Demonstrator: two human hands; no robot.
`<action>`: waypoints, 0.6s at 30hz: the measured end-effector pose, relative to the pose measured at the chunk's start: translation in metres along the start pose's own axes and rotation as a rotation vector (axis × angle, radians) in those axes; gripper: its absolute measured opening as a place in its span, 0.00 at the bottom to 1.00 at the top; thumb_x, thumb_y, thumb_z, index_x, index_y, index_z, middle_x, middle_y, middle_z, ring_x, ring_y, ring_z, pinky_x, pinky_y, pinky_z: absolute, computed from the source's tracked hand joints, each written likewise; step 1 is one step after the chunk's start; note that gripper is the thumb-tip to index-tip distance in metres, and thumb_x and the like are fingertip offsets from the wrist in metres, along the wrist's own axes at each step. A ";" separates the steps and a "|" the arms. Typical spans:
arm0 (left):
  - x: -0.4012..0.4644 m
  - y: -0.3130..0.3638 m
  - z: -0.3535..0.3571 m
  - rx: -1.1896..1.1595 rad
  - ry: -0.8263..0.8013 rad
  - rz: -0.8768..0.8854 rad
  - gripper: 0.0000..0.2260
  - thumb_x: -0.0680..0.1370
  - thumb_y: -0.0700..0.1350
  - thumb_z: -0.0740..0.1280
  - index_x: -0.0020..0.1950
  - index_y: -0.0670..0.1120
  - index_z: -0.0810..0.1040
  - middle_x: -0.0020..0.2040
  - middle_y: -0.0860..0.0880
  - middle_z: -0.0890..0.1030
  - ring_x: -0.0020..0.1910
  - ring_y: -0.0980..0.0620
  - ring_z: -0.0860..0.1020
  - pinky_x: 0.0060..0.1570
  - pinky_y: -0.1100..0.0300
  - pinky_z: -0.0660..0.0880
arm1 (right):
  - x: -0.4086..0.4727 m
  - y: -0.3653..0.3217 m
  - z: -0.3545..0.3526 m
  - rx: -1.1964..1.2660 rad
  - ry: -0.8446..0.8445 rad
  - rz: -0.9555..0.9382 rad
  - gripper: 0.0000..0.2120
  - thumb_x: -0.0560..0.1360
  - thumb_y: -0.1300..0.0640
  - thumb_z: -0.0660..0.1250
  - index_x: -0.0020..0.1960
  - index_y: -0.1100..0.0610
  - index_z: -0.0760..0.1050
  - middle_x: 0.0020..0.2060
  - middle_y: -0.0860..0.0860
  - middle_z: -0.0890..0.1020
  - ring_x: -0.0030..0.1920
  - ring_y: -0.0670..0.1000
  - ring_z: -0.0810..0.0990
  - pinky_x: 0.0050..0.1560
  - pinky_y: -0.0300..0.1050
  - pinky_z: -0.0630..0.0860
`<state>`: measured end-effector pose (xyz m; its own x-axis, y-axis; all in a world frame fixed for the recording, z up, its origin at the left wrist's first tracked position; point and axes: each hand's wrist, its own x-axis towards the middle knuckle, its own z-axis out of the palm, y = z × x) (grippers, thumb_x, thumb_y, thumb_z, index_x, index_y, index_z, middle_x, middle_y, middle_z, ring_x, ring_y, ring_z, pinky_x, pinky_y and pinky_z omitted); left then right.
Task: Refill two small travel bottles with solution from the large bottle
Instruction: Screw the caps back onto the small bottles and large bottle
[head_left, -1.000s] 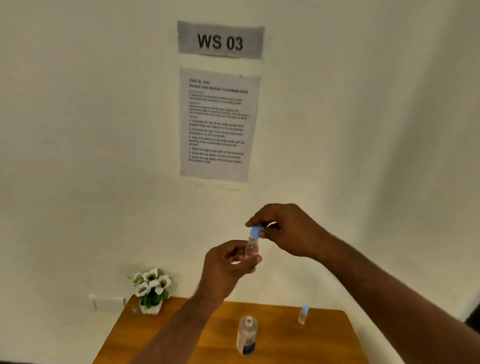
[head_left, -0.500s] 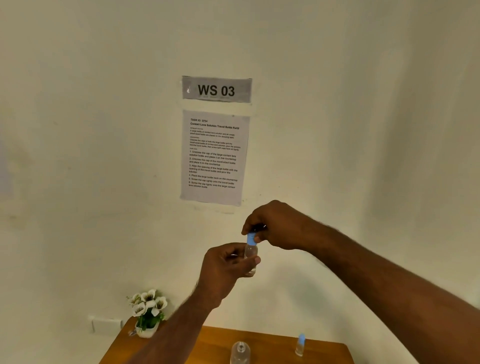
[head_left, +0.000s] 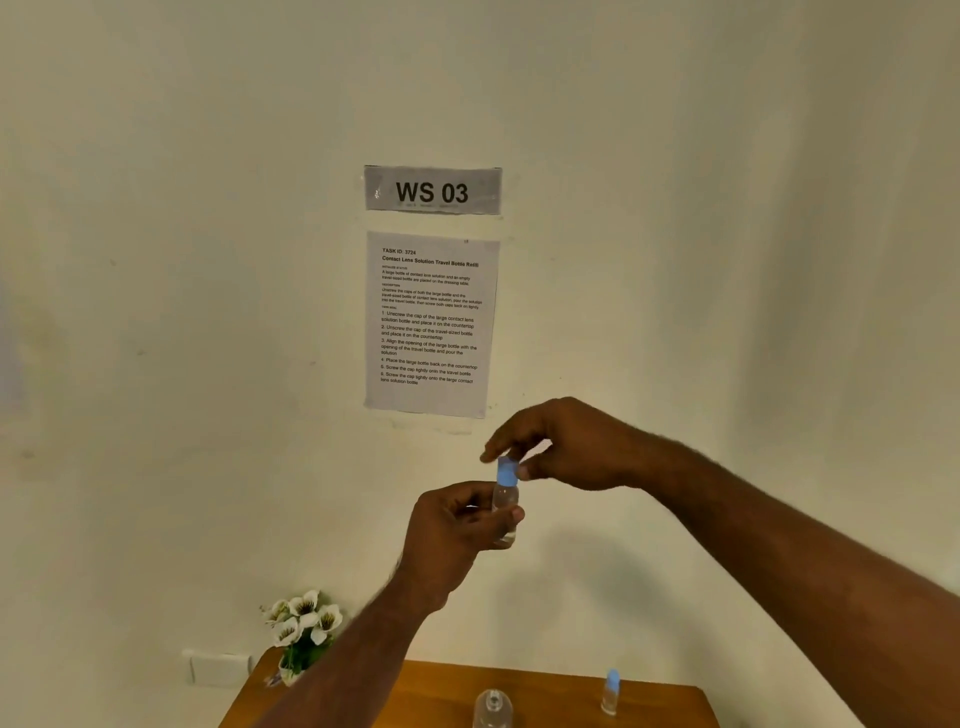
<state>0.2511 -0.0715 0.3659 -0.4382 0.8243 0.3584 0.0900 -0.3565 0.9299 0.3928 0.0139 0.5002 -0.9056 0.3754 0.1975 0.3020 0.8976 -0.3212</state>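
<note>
Holding a small travel bottle (head_left: 505, 506) upright in front of the wall, I have my left hand (head_left: 454, 530) curled round its clear body, thumb across the front and fingers behind. My right hand (head_left: 566, 449) comes in from three o'clock and pinches the blue cap (head_left: 507, 472) on top, thumb at the near side and fingertips (head_left: 491, 453) at the far side; the cap sits on the bottle's neck, though I cannot tell how tightly.

Down at six o'clock, at the bottom edge of view, the wooden table (head_left: 550, 696) shows. The large bottle (head_left: 492, 707) stands there uncapped, only its clear neck and shoulders in sight. At about five o'clock from it, near the table's right side, the second travel bottle (head_left: 611, 693) stands upright with its own blue cap on, well apart from the large one.

At eight o'clock a little pot of white flowers (head_left: 304, 631) sits on the table's back left corner, beside a wall socket (head_left: 218, 667). Straight up at twelve o'clock hang a printed instruction sheet (head_left: 430, 325) and, above it, a sign reading WS 03 (head_left: 432, 190).
</note>
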 end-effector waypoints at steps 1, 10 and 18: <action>0.001 0.002 0.000 0.005 -0.004 0.005 0.09 0.72 0.37 0.77 0.52 0.40 0.86 0.41 0.42 0.87 0.40 0.47 0.85 0.43 0.50 0.85 | 0.001 0.000 0.002 -0.042 -0.004 0.000 0.15 0.74 0.64 0.73 0.57 0.49 0.83 0.55 0.44 0.84 0.52 0.44 0.83 0.57 0.42 0.79; 0.013 0.023 0.004 0.022 -0.033 0.065 0.09 0.72 0.36 0.77 0.52 0.39 0.86 0.40 0.43 0.87 0.39 0.47 0.85 0.42 0.50 0.85 | 0.005 -0.011 -0.015 -0.106 0.186 0.173 0.19 0.73 0.39 0.71 0.58 0.49 0.82 0.49 0.45 0.84 0.47 0.46 0.82 0.48 0.40 0.76; 0.019 0.043 0.006 -0.026 -0.059 0.093 0.07 0.73 0.34 0.76 0.51 0.38 0.86 0.38 0.43 0.86 0.38 0.49 0.84 0.40 0.51 0.84 | 0.004 -0.010 -0.021 0.015 0.239 0.130 0.08 0.72 0.51 0.76 0.48 0.52 0.84 0.41 0.45 0.85 0.40 0.44 0.82 0.43 0.40 0.76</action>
<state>0.2519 -0.0679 0.4130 -0.3758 0.8113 0.4480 0.1043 -0.4433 0.8903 0.3923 0.0111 0.5242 -0.7631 0.5329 0.3657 0.4055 0.8354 -0.3712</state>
